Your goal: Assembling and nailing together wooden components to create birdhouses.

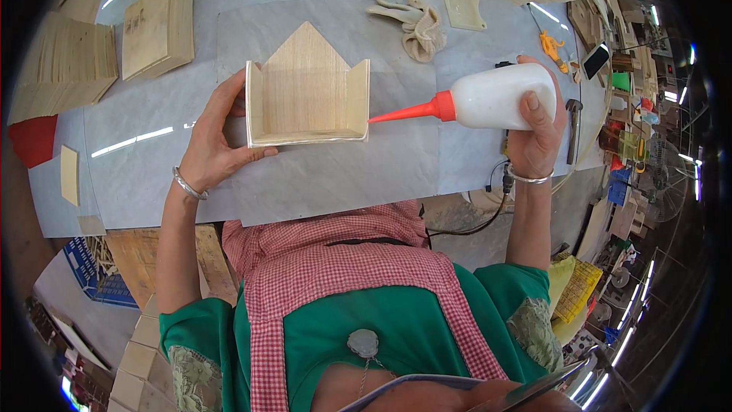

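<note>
A small house-shaped wooden box (pixel 305 99), with a peaked back panel, two side walls and an unroofed top, is held up over the table by my left hand (pixel 216 137). My left fingers and thumb grip its left side and lower corner. In my right hand (pixel 537 122) is a white glue bottle (pixel 496 97), tilted sideways with a long red nozzle (pixel 408 111). The nozzle's tip meets the outer edge of the box's right wall. A whitish line, like glue, runs along the front lower edge of the box.
Stacks of thin wooden panels (pixel 158 30) stand at the left and back of the grey table (pixel 335 183). Beyond the box lie a work glove (pixel 422 29) and a cream tray (pixel 463 9). A hammer (pixel 573 131), orange-handled tool (pixel 550 47) and phone (pixel 595 60) sit at right.
</note>
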Motion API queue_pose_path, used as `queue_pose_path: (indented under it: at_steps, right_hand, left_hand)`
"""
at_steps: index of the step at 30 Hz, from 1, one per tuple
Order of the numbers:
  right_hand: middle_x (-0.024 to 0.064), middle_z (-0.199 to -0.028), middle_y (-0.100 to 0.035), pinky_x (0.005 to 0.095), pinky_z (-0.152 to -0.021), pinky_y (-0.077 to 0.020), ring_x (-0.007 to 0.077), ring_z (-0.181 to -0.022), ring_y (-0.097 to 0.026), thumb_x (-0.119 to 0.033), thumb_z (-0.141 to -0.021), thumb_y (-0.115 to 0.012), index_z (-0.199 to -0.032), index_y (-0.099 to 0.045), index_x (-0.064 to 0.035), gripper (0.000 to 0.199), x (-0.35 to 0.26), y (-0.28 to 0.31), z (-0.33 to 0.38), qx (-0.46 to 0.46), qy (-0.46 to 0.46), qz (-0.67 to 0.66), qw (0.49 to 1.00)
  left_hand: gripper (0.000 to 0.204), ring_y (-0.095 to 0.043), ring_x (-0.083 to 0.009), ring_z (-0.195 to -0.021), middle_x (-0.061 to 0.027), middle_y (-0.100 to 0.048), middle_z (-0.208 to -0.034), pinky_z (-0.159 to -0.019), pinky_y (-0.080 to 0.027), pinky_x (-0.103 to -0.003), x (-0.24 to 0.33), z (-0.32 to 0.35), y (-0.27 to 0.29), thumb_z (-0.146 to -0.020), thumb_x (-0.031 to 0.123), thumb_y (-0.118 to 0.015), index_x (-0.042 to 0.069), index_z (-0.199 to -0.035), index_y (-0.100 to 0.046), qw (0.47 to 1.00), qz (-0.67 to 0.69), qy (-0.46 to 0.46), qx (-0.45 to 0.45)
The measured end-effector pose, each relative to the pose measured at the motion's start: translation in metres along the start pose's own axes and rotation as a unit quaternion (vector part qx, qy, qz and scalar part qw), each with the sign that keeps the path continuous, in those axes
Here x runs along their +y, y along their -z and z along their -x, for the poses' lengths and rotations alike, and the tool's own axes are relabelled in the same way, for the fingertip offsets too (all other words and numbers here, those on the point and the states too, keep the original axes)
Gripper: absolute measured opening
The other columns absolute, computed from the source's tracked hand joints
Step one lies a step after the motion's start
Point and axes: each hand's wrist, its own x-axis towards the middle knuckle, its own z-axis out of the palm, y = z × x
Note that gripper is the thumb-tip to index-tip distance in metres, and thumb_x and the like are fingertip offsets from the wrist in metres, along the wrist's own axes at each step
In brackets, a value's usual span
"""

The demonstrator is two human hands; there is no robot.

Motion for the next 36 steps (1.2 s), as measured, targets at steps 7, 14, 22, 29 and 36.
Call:
queue_pose_path:
  at_steps: [7, 14, 22, 29, 36]
  right_hand:
    - [0.0084, -0.105, -0.058, 0.0290, -0.088, -0.0445, 0.0158, -0.098, -0.056, -0.023, -0.077, -0.075, -0.121, -0.052, 0.0029, 0.056, -0.001, -0.006, -0.014, 0.013, 0.019, -0.002, 1.000]
    - [0.0084, -0.105, -0.058, 0.0288, -0.088, -0.0448, 0.0160, -0.098, -0.056, -0.023, -0.078, -0.075, -0.120, -0.052, 0.0030, 0.054, 0.003, -0.011, -0.028, 0.015, 0.027, -0.005, 0.999]
    - [0.0087, -0.105, -0.058, 0.0294, -0.087, -0.0456, 0.0165, -0.096, -0.056, -0.020, -0.081, -0.072, -0.119, -0.053, 0.0029, 0.049, 0.004, -0.012, -0.050, 0.026, 0.045, -0.022, 0.998]
    - [0.0112, -0.109, -0.058, 0.0350, -0.086, -0.0491, 0.0213, -0.101, -0.059, -0.036, -0.093, -0.056, -0.120, -0.050, 0.0024, 0.048, 0.019, 0.023, -0.068, 0.102, 0.003, -0.137, 0.985]
    - [0.0133, -0.109, -0.059, 0.0394, -0.078, -0.0543, 0.0258, -0.100, -0.061, -0.054, -0.092, -0.049, -0.120, -0.049, 0.0001, 0.060, 0.061, 0.130, -0.104, 0.180, -0.092, -0.043, 0.978]
  left_hand:
    - [0.103, -0.050, -0.0248, -0.121, -0.0085, -0.045, -0.139, -0.096, -0.045, -0.037, 0.002, -0.001, -0.001, -0.054, 0.030, -0.089, 0.011, -0.141, -0.038, 1.000, 0.003, 0.004, -0.002]
    - [0.101, -0.050, -0.0245, -0.120, -0.0086, -0.044, -0.139, -0.094, -0.046, -0.037, 0.002, 0.006, -0.003, -0.055, 0.033, -0.088, 0.011, -0.140, -0.038, 1.000, 0.013, 0.011, -0.004]
    - [0.101, -0.052, -0.0245, -0.117, -0.0092, -0.046, -0.137, -0.093, -0.046, -0.036, 0.005, -0.003, 0.003, -0.055, 0.035, -0.088, 0.010, -0.140, -0.039, 1.000, -0.007, -0.003, -0.005]
    - [0.097, -0.051, -0.0243, -0.115, -0.0102, -0.047, -0.136, -0.091, -0.045, -0.034, 0.005, -0.005, 0.003, -0.056, 0.030, -0.087, 0.006, -0.138, -0.039, 1.000, -0.012, -0.002, -0.008]
    - [0.099, -0.046, -0.0272, -0.125, -0.0129, -0.044, -0.139, -0.103, -0.039, -0.038, 0.010, 0.001, -0.001, -0.057, 0.028, -0.087, 0.003, -0.138, -0.037, 1.000, 0.014, 0.000, -0.006]
